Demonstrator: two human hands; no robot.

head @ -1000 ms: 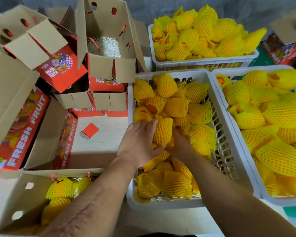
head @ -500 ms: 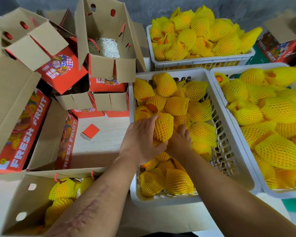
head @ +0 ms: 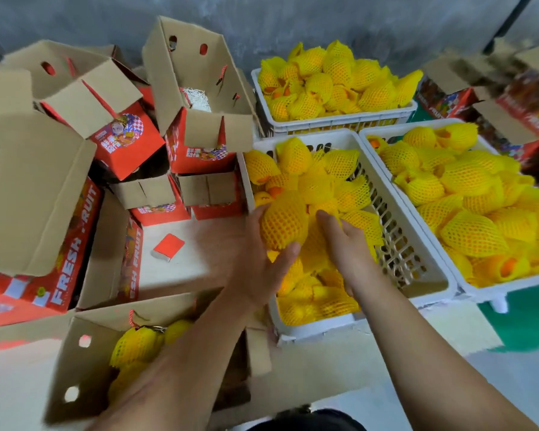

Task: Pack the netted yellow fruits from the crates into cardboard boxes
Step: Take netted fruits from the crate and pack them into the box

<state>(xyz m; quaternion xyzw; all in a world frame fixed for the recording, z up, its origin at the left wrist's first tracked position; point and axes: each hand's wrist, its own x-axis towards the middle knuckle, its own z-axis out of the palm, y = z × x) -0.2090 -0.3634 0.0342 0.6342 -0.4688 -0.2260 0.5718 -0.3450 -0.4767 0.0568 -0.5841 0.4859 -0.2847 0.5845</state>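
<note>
My left hand (head: 259, 262) grips a netted yellow fruit (head: 283, 222), lifted just above the left side of the middle white crate (head: 423, 275). My right hand (head: 343, 244) reaches into the same crate, its fingers down among the netted fruits (head: 349, 191); what it holds, if anything, is hidden. An open cardboard box (head: 84, 362) sits at the lower left under my left forearm, with several netted fruits (head: 137, 343) inside.
Two more white crates heaped with netted fruit stand behind (head: 339, 122) and to the right (head: 511, 287). Red "FRESH FRUIT" boxes, open and folded, crowd the left side (head: 28, 197); one upright open box (head: 199, 98) holds white padding. A small red card (head: 168, 247) lies on the table.
My left hand has lifted the netted fruit up and leftward out of the pile. My right hand stays low in the crate. The view has tilted up slightly.
</note>
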